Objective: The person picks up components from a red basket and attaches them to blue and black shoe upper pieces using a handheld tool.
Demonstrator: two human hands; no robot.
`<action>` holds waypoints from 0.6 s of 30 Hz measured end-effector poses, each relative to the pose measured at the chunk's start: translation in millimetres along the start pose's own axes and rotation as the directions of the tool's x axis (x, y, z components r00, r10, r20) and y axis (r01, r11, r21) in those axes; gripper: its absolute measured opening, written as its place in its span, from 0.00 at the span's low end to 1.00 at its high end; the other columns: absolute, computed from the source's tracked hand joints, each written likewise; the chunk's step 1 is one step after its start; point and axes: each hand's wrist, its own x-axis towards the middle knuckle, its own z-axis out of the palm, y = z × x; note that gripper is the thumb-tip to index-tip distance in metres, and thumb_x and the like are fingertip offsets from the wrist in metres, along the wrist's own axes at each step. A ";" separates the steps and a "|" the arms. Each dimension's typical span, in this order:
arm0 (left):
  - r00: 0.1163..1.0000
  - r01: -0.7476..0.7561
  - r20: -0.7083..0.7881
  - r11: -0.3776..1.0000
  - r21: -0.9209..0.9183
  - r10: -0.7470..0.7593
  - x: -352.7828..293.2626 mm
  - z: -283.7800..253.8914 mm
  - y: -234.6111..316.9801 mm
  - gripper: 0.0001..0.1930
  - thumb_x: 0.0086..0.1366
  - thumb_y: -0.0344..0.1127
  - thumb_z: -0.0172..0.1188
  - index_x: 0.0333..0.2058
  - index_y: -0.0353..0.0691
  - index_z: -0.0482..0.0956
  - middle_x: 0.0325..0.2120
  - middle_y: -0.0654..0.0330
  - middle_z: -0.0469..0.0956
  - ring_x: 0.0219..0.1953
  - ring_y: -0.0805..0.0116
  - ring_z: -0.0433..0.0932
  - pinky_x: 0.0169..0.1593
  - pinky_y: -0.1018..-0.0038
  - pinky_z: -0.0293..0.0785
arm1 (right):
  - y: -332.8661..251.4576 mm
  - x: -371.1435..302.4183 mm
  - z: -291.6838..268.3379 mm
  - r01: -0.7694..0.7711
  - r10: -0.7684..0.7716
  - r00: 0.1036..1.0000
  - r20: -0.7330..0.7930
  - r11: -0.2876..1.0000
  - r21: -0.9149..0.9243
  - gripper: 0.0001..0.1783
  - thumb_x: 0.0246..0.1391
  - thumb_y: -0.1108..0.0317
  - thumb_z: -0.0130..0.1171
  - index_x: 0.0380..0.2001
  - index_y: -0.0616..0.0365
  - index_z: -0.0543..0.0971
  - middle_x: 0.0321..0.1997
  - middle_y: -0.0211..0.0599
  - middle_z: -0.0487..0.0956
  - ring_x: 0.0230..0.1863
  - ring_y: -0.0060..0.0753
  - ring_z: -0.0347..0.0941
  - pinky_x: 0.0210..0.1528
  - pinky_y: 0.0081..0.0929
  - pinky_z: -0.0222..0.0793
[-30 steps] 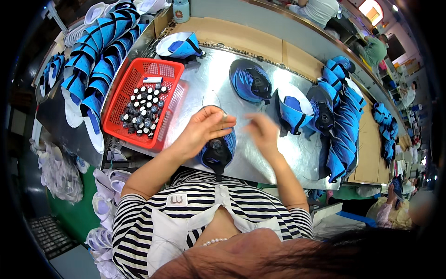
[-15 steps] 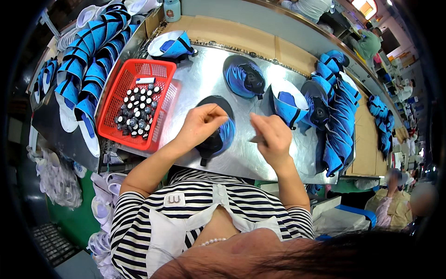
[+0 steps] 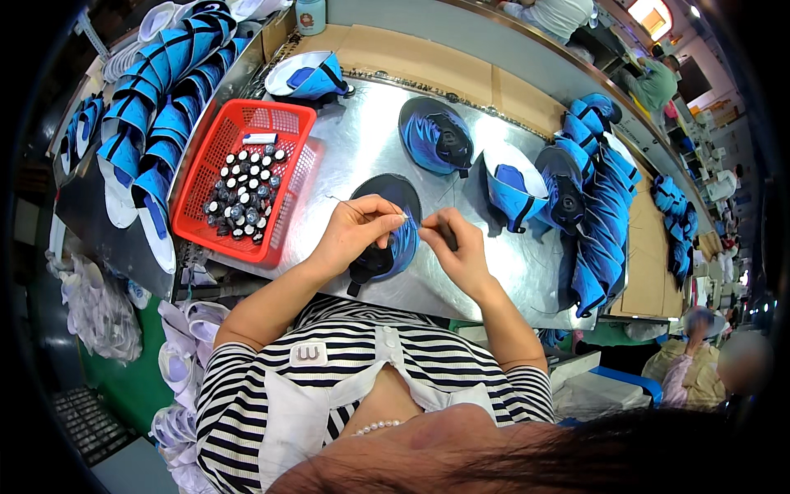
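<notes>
My left hand is closed in a pinch over a blue-and-black cap lying on the metal tabletop. A thin dark thread sticks out on the left side of that hand; whatever sits at its fingertips is too small to name. Close by on the right, my right hand pinches with thumb and forefinger, its tips almost meeting the left ones. A small dark object is tucked in its curled fingers, its kind unclear. Beyond the hands lies a second blue-and-black cap.
A red plastic basket holding several small black-and-white round pieces and a white marker-like stick stands at left. Blue caps and stacked blue caps line the right. More stacked caps rise far left. People work in the background.
Both hands have come together over the near cap. My right hand has moved left and its fingertips now nearly touch those of my left hand.
</notes>
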 end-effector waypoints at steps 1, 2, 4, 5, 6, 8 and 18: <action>1.000 -0.027 -0.008 1.000 0.009 0.028 0.2 0.2 -1.5 0.05 0.62 0.29 0.60 0.34 0.34 0.80 0.21 0.67 0.74 0.21 0.84 0.67 0.25 0.86 0.59 | -7.9 2.4 -7.3 0.092 -0.091 0.996 0.016 0.972 -0.215 0.07 0.53 0.70 0.63 0.35 0.57 0.77 0.26 0.33 0.75 0.26 0.23 0.69 0.30 0.22 0.63; 1.000 -0.015 0.002 0.999 0.044 0.015 0.6 -0.4 -0.9 0.05 0.62 0.30 0.60 0.33 0.34 0.79 0.21 0.68 0.73 0.21 0.85 0.66 0.25 0.86 0.59 | -14.3 3.7 -13.6 0.151 -0.136 0.989 0.064 0.889 -0.433 0.07 0.52 0.69 0.63 0.35 0.56 0.77 0.27 0.34 0.75 0.27 0.28 0.71 0.31 0.23 0.65; 1.000 0.009 0.018 0.993 0.115 -0.011 2.4 -3.3 1.5 0.06 0.63 0.31 0.59 0.32 0.34 0.79 0.20 0.70 0.71 0.21 0.85 0.64 0.25 0.86 0.58 | -22.0 4.9 -23.6 0.262 -0.188 0.964 0.187 0.576 -0.774 0.09 0.50 0.68 0.65 0.35 0.55 0.76 0.29 0.35 0.76 0.30 0.39 0.74 0.34 0.26 0.68; 0.998 0.030 0.059 0.994 0.101 -0.036 3.8 -2.8 1.3 0.06 0.63 0.32 0.59 0.32 0.35 0.79 0.19 0.70 0.70 0.21 0.85 0.64 0.25 0.85 0.57 | -20.7 1.6 -25.5 0.232 -0.091 0.971 0.223 0.607 -0.760 0.14 0.49 0.67 0.66 0.39 0.58 0.78 0.30 0.35 0.75 0.33 0.39 0.73 0.36 0.27 0.67; 0.993 0.051 0.099 0.995 0.087 -0.060 5.0 -2.1 0.7 0.06 0.64 0.32 0.58 0.32 0.35 0.79 0.19 0.71 0.69 0.21 0.85 0.63 0.25 0.85 0.57 | -15.1 0.0 -26.1 0.127 0.009 0.971 0.240 0.828 -0.547 0.15 0.49 0.67 0.66 0.41 0.58 0.78 0.30 0.34 0.74 0.31 0.34 0.70 0.35 0.25 0.65; 0.985 0.081 0.152 0.996 0.045 -0.087 5.5 -1.2 -1.2 0.07 0.64 0.32 0.58 0.32 0.35 0.78 0.19 0.71 0.68 0.21 0.85 0.63 0.26 0.85 0.57 | -1.8 1.2 -25.8 -0.168 0.157 0.923 0.352 0.986 0.001 0.18 0.48 0.67 0.67 0.44 0.58 0.79 0.29 0.32 0.71 0.28 0.26 0.64 0.32 0.21 0.60; 0.987 -0.158 0.069 0.912 0.378 0.143 4.9 5.5 -13.7 0.07 0.62 0.31 0.59 0.30 0.32 0.78 0.25 0.66 0.70 0.25 0.78 0.68 0.30 0.80 0.63 | 4.0 -2.3 -12.7 -0.114 0.138 0.986 0.089 0.966 -0.232 0.29 0.48 0.63 0.66 0.57 0.47 0.75 0.29 0.38 0.69 0.35 0.37 0.65 0.41 0.32 0.63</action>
